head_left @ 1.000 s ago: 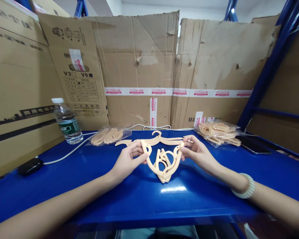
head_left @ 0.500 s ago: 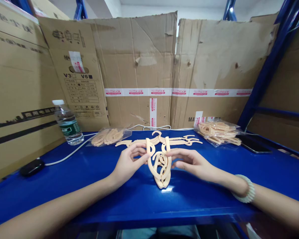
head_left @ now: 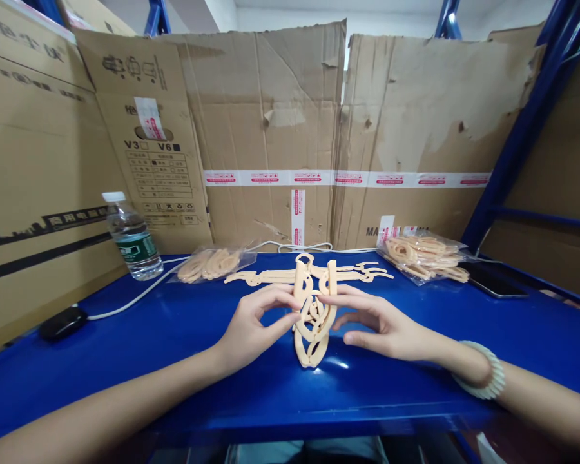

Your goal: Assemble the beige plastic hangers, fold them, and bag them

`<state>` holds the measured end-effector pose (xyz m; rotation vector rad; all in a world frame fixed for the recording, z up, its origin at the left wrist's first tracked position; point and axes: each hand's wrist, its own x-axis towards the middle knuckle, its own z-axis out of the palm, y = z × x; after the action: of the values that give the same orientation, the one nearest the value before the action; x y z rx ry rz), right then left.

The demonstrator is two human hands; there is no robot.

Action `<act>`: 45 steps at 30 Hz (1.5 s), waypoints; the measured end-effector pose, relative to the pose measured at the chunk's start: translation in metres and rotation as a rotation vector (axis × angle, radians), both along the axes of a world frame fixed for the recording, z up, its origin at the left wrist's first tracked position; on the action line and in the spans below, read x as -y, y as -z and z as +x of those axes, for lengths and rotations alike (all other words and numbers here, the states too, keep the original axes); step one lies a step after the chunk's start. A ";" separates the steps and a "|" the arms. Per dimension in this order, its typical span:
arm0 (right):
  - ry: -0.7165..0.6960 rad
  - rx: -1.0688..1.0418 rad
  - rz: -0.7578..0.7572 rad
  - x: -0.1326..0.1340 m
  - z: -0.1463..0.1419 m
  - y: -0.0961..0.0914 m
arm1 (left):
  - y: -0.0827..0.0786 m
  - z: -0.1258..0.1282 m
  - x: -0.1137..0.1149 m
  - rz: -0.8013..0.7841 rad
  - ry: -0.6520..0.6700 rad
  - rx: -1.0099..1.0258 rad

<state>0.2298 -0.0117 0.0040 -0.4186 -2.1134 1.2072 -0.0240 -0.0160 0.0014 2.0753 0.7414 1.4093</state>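
A beige folding plastic hanger (head_left: pixel 313 316) stands on its hinge on the blue table (head_left: pixel 183 374), its two arms folded nearly together and pointing up. My left hand (head_left: pixel 254 327) pinches the left arm between thumb and fingers. My right hand (head_left: pixel 377 325) presses the right arm with stretched fingers. Behind it another beige hanger (head_left: pixel 275 276) lies flat and unfolded.
Two clear bags of beige hangers lie at the back, one on the left (head_left: pixel 213 263) and one on the right (head_left: pixel 425 254). A water bottle (head_left: pixel 131 237), a white cable (head_left: pixel 130 299), a black device (head_left: pixel 60 322) and a phone (head_left: pixel 490 279) are there. Cardboard boxes (head_left: pixel 270 129) wall the table.
The hanger's two arms have swung inward from a wide V to nearly closed, as both my hands moved toward each other.
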 end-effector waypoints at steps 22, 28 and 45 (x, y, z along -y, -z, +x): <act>0.096 0.003 0.105 0.006 -0.005 -0.006 | 0.002 0.000 0.003 0.294 -0.090 -0.210; 0.127 0.018 0.126 0.008 -0.005 -0.008 | 0.002 0.001 0.004 0.363 -0.076 -0.228; 0.107 0.229 0.342 0.013 0.000 -0.010 | 0.008 0.005 0.004 -0.040 0.038 -0.132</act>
<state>0.2301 -0.0249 0.0143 -0.5248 -2.4022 0.7451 -0.0195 -0.0195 -0.0064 2.1553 0.7725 1.2372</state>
